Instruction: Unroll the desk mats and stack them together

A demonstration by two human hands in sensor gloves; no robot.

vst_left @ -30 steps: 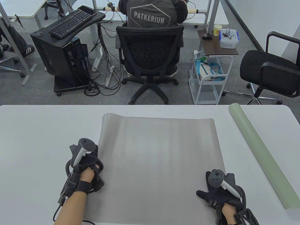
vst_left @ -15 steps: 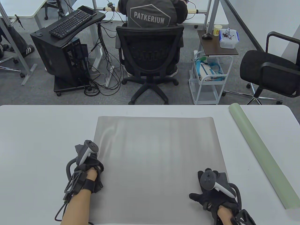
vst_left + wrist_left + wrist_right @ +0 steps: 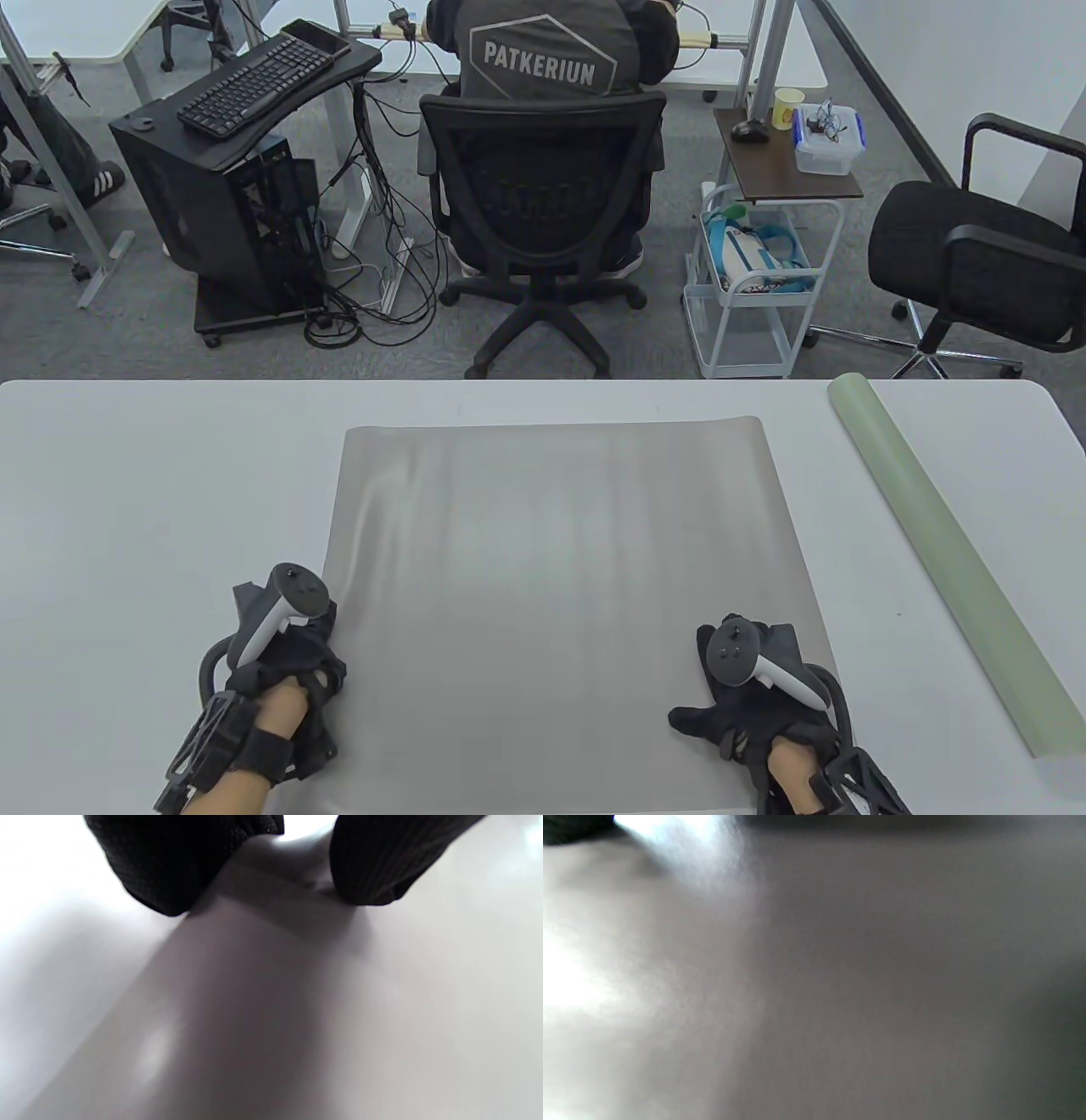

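A flat grey rectangular desk mat (image 3: 560, 594) lies unrolled across the middle of the white table (image 3: 127, 509), its far edge short of the table's far side and its near edge running out of the table view at the bottom. To its right, well apart from it, a pale green desk mat rolled into a long tube (image 3: 942, 569) lies diagonally on the table, one end near the far edge.

The left hand (image 3: 284, 662), in a black sensor glove with a tracker strapped to its back, sits at the grey mat's left edge; in the left wrist view two gloved fingers (image 3: 178, 861) press down where the mat's edge meets the table, with the mat between them. Whether they pinch the edge cannot be told.

The right hand (image 3: 755, 705) rests palm down on the mat's near right corner, fingers spread flat and thumb pointing left. The right wrist view is filled by blurred grey surface.
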